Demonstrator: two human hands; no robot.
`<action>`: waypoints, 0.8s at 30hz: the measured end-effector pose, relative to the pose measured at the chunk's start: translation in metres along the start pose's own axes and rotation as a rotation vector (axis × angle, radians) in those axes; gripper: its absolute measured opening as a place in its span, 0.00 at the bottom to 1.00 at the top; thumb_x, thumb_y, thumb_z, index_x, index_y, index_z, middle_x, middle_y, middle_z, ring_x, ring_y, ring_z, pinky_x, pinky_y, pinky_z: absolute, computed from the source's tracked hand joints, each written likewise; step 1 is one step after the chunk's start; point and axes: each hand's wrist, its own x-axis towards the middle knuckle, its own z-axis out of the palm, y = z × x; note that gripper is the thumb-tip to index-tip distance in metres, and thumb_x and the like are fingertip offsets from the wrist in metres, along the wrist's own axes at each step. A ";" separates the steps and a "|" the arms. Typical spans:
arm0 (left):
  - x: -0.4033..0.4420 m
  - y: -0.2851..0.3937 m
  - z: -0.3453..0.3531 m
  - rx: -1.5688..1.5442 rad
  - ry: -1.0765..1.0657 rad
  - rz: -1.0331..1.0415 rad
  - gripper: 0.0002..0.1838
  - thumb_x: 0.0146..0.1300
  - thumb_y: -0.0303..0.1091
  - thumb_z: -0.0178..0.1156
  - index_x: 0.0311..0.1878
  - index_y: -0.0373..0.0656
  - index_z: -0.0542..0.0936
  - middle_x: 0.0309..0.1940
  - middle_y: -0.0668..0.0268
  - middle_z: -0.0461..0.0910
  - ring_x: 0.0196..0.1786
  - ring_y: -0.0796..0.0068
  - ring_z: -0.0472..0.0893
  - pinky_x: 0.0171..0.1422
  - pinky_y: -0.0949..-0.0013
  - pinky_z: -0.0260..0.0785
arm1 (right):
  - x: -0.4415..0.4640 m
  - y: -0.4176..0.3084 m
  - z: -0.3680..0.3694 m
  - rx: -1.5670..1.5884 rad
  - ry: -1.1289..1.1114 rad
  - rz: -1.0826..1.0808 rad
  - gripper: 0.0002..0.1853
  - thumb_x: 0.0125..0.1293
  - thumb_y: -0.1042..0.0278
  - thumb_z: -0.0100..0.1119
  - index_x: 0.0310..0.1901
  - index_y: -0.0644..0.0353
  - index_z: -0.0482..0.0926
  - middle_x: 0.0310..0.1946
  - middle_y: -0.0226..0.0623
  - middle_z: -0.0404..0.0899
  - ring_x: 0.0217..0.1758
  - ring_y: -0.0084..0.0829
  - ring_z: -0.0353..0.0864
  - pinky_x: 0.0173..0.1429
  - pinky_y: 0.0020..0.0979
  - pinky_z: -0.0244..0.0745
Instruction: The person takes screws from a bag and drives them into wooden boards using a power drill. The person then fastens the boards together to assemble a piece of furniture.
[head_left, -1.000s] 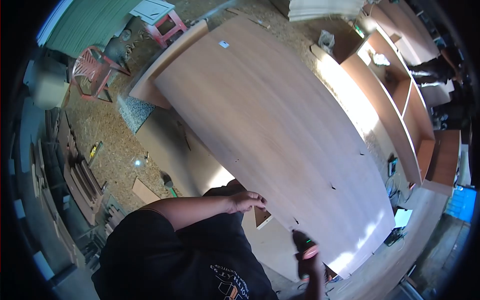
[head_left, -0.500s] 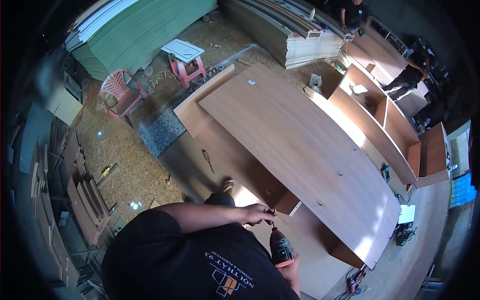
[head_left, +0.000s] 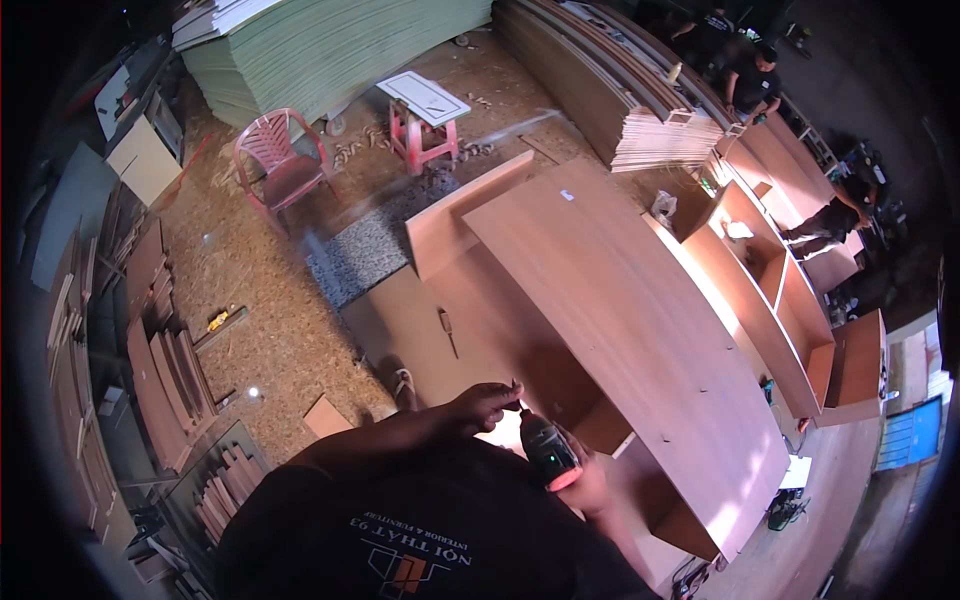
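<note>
My right hand [head_left: 588,482] is wrapped around a dark cordless drill [head_left: 547,452] with a red base, its bit pointing up and away from me. My left hand [head_left: 487,405] is closed in a pinch right at the tip of the bit; whatever small piece it holds is too small to make out. Both hands are in front of my chest, beside the near edge of a large wood-grain panel [head_left: 640,360]. The panel lies across upright boards of a cabinet carcass. A screwdriver [head_left: 447,332] lies on the board to the left of it.
Behind stand a red plastic chair [head_left: 283,165], a red stool [head_left: 420,140] with a white board on top, and stacked green sheets [head_left: 340,55]. Another open cabinet [head_left: 770,290] stands to the right. Co-workers [head_left: 752,85] are at the back right. Wood offcuts [head_left: 165,370] line the left.
My view has turned, shifting the scene right and down. My hands and the drill have drawn back from the large panel's edge, the left hand still pinching at the bit tip.
</note>
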 end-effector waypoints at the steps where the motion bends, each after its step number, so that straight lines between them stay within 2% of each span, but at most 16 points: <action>1: -0.017 0.016 -0.019 -0.090 0.006 -0.037 0.17 0.68 0.52 0.56 0.38 0.46 0.73 0.33 0.72 0.76 0.17 0.90 0.58 0.17 0.82 0.49 | 0.025 -0.010 0.010 -0.088 -0.051 -0.026 0.38 0.47 0.60 0.71 0.61 0.62 0.71 0.47 0.51 0.81 0.48 0.49 0.82 0.50 0.40 0.79; 2: -0.016 0.015 -0.050 -0.193 -0.004 0.013 0.16 0.69 0.51 0.56 0.38 0.47 0.73 0.32 0.72 0.75 0.17 0.90 0.58 0.17 0.82 0.49 | 0.049 -0.011 0.022 -0.106 -0.127 -0.011 0.39 0.45 0.62 0.73 0.62 0.60 0.70 0.51 0.51 0.79 0.52 0.52 0.80 0.56 0.43 0.76; 4: -0.016 0.015 -0.109 -0.376 0.001 0.088 0.15 0.69 0.51 0.56 0.36 0.50 0.72 0.31 0.74 0.75 0.17 0.89 0.59 0.18 0.80 0.48 | 0.100 -0.032 0.048 -0.252 -0.160 -0.131 0.41 0.43 0.60 0.74 0.62 0.60 0.70 0.48 0.51 0.79 0.47 0.52 0.81 0.51 0.43 0.78; 5: -0.026 0.029 -0.130 -0.367 0.047 0.109 0.15 0.68 0.51 0.56 0.36 0.51 0.72 0.30 0.74 0.74 0.17 0.88 0.59 0.19 0.80 0.48 | 0.127 -0.049 0.059 -0.230 -0.194 -0.143 0.42 0.42 0.59 0.74 0.63 0.60 0.69 0.46 0.49 0.80 0.44 0.51 0.82 0.48 0.44 0.79; 7: -0.039 0.055 -0.177 -0.382 0.123 0.114 0.15 0.67 0.52 0.56 0.34 0.51 0.71 0.26 0.74 0.71 0.17 0.87 0.57 0.18 0.79 0.46 | 0.176 -0.063 0.087 -0.197 -0.168 -0.232 0.39 0.48 0.57 0.72 0.64 0.54 0.69 0.44 0.45 0.81 0.39 0.47 0.84 0.42 0.42 0.80; 8: -0.044 0.063 -0.199 -0.417 0.142 0.116 0.15 0.67 0.51 0.56 0.33 0.51 0.71 0.23 0.75 0.69 0.17 0.87 0.57 0.18 0.79 0.46 | 0.196 -0.075 0.097 -0.222 -0.239 -0.181 0.39 0.49 0.57 0.70 0.65 0.55 0.68 0.45 0.45 0.81 0.40 0.46 0.84 0.43 0.42 0.80; 10: -0.056 0.089 -0.236 -0.433 0.183 0.174 0.15 0.68 0.50 0.56 0.31 0.52 0.70 0.17 0.77 0.62 0.15 0.86 0.56 0.18 0.78 0.45 | 0.235 -0.093 0.117 -0.233 -0.305 -0.223 0.40 0.49 0.57 0.69 0.65 0.55 0.67 0.46 0.44 0.81 0.41 0.45 0.84 0.44 0.40 0.80; 12: -0.071 0.110 -0.256 -0.388 0.233 0.185 0.15 0.67 0.50 0.57 0.30 0.53 0.69 0.16 0.78 0.60 0.15 0.85 0.56 0.18 0.78 0.46 | 0.265 -0.100 0.136 -0.178 -0.298 -0.284 0.39 0.49 0.60 0.67 0.65 0.59 0.67 0.46 0.45 0.81 0.42 0.44 0.84 0.44 0.39 0.80; 13: -0.074 0.116 -0.269 -0.402 0.165 0.203 0.16 0.67 0.51 0.57 0.28 0.55 0.68 0.14 0.78 0.59 0.15 0.85 0.56 0.18 0.78 0.47 | 0.277 -0.101 0.146 -0.137 -0.289 -0.297 0.38 0.50 0.61 0.66 0.65 0.60 0.67 0.46 0.46 0.81 0.43 0.44 0.84 0.44 0.39 0.80; 15: -0.078 0.133 -0.286 -0.469 0.263 0.164 0.17 0.67 0.52 0.56 0.27 0.55 0.67 0.13 0.78 0.59 0.14 0.85 0.56 0.18 0.77 0.48 | 0.304 -0.109 0.161 -0.085 -0.229 -0.308 0.36 0.51 0.62 0.65 0.63 0.61 0.68 0.45 0.47 0.81 0.42 0.45 0.83 0.44 0.39 0.80; 16: -0.079 0.143 -0.296 -0.480 0.244 0.178 0.16 0.68 0.53 0.56 0.29 0.55 0.68 0.15 0.77 0.61 0.15 0.84 0.59 0.19 0.77 0.50 | 0.318 -0.110 0.168 -0.065 -0.182 -0.325 0.35 0.51 0.62 0.64 0.63 0.61 0.69 0.44 0.47 0.81 0.41 0.45 0.83 0.44 0.39 0.79; 17: -0.075 0.154 -0.302 -0.492 0.273 0.163 0.15 0.68 0.52 0.55 0.31 0.55 0.69 0.16 0.77 0.63 0.15 0.84 0.60 0.19 0.77 0.50 | 0.328 -0.111 0.171 -0.070 -0.290 -0.144 0.39 0.49 0.56 0.69 0.65 0.56 0.68 0.55 0.47 0.77 0.46 0.47 0.83 0.46 0.39 0.81; 18: -0.072 0.171 -0.307 -0.499 0.300 0.151 0.14 0.69 0.52 0.54 0.32 0.55 0.69 0.17 0.77 0.64 0.16 0.85 0.61 0.19 0.77 0.51 | 0.344 -0.104 0.181 -0.069 -0.203 -0.251 0.39 0.50 0.56 0.68 0.65 0.55 0.67 0.53 0.47 0.78 0.44 0.47 0.84 0.44 0.40 0.81; 19: -0.067 0.188 -0.316 -0.467 0.302 0.172 0.13 0.71 0.51 0.52 0.35 0.55 0.70 0.19 0.78 0.67 0.17 0.86 0.62 0.20 0.78 0.53 | 0.360 -0.102 0.185 -0.048 -0.179 -0.221 0.39 0.50 0.56 0.68 0.65 0.55 0.67 0.53 0.47 0.78 0.44 0.47 0.84 0.44 0.40 0.81; 21: -0.051 0.212 -0.345 -0.434 0.321 0.148 0.13 0.71 0.51 0.51 0.35 0.55 0.70 0.20 0.78 0.67 0.17 0.87 0.62 0.21 0.79 0.53 | 0.395 -0.106 0.188 -0.019 -0.221 -0.169 0.34 0.52 0.60 0.63 0.63 0.59 0.69 0.40 0.44 0.80 0.40 0.45 0.83 0.41 0.40 0.79; 24: -0.031 0.268 -0.379 -0.367 0.334 0.192 0.15 0.72 0.53 0.48 0.34 0.55 0.70 0.20 0.78 0.67 0.18 0.88 0.62 0.22 0.80 0.52 | 0.454 -0.100 0.194 0.008 -0.174 -0.169 0.34 0.53 0.59 0.62 0.63 0.56 0.69 0.40 0.44 0.81 0.39 0.44 0.84 0.40 0.41 0.79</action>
